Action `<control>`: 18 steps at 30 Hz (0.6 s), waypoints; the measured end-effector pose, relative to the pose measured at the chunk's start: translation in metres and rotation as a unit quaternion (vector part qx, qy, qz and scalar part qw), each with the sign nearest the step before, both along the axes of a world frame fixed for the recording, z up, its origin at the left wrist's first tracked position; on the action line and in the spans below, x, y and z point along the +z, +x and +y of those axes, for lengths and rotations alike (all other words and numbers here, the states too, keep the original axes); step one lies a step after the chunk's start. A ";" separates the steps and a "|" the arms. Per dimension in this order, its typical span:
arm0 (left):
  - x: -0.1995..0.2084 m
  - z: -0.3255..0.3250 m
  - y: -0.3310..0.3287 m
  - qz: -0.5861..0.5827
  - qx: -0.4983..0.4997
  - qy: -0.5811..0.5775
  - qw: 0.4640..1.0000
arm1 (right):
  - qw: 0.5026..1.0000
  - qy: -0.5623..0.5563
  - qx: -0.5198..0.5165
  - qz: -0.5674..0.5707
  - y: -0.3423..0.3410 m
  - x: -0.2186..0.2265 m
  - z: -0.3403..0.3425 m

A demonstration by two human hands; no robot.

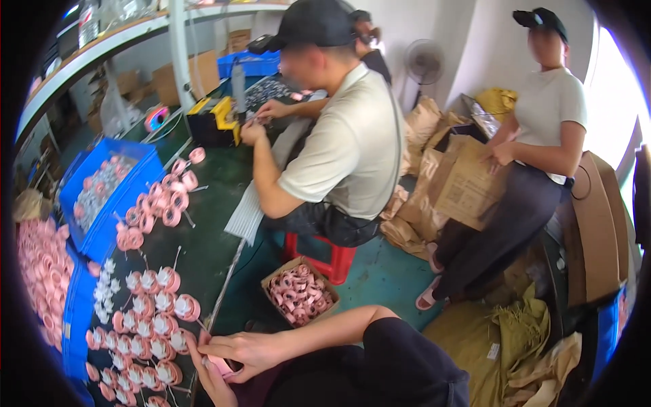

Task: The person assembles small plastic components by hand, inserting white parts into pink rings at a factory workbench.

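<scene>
At the edge of the dark green workbench (pixel 224 261), my two hands meet around a small pink plastic part (pixel 222 367). My right hand (pixel 247 353) closes over it from the right, its forearm crossing from a black sleeve. My left hand (pixel 211 381) grips the same part from the near left, fingers pressed along it. The part's lower side is hidden by my fingers. Beside my left hand stand rows of pink round housings with white inserts (pixel 163 325). Small white pieces (pixel 106 292) lie loose left of these rows, and more pink rings (pixel 159 203) are grouped farther up the bench.
Blue bins hold clear-white pieces (pixel 102 186) and pink parts (pixel 44 271). A cardboard box of pink parts (pixel 302 293) stands on the floor. A seated co-worker (pixel 352 142) handles something small by a yellow-black device (pixel 213 122). Another person (pixel 549 115) stands behind brown cardboard (pixel 468 183).
</scene>
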State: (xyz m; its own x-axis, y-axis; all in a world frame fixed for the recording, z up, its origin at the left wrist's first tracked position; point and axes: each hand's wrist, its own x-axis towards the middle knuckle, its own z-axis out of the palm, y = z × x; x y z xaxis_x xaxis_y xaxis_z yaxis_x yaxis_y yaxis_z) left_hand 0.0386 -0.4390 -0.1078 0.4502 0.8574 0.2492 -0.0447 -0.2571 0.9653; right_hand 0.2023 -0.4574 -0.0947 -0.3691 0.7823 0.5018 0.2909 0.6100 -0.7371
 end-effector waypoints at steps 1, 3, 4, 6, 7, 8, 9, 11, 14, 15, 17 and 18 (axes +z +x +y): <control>-0.003 -0.002 0.005 -0.039 -0.025 -0.030 0.998 | 1.000 -0.019 -0.010 -0.001 0.002 -0.006 -0.004; 0.002 -0.008 0.012 0.106 0.011 0.141 0.984 | 0.999 -0.002 -0.039 0.008 0.007 -0.014 -0.012; 0.008 -0.017 0.018 -0.016 -0.003 -0.075 0.997 | 0.999 0.010 -0.051 0.015 0.007 -0.014 -0.017; 0.011 -0.014 0.021 0.050 -0.049 -0.026 0.997 | 0.996 -0.020 -0.083 0.034 0.011 -0.008 -0.031; 0.016 -0.017 0.024 0.043 -0.065 -0.058 0.995 | 0.994 -0.003 -0.100 0.053 0.010 -0.013 -0.035; 0.011 -0.016 0.027 -0.015 -0.075 -0.093 0.993 | 0.993 -0.017 -0.098 0.062 0.012 -0.013 -0.040; 0.006 -0.016 0.031 -0.072 -0.086 -0.130 0.985 | 0.992 -0.009 -0.108 0.059 0.015 -0.011 -0.044; 0.020 -0.017 0.036 0.009 -0.091 -0.065 0.994 | 0.988 -0.031 -0.134 0.067 0.020 -0.011 -0.054; 0.006 -0.013 0.040 0.032 -0.068 -0.027 0.997 | 0.983 -0.038 -0.180 0.030 0.027 -0.003 -0.070; 0.004 -0.013 0.040 0.041 -0.071 -0.024 0.996 | 0.979 -0.046 -0.197 0.013 0.030 -0.001 -0.072; 0.014 -0.018 0.042 0.060 -0.064 0.003 0.996 | 0.978 -0.021 -0.205 0.030 0.029 -0.004 -0.075; 0.018 -0.020 0.042 0.056 -0.070 0.009 0.996 | 0.978 -0.006 -0.205 0.026 0.029 -0.004 -0.077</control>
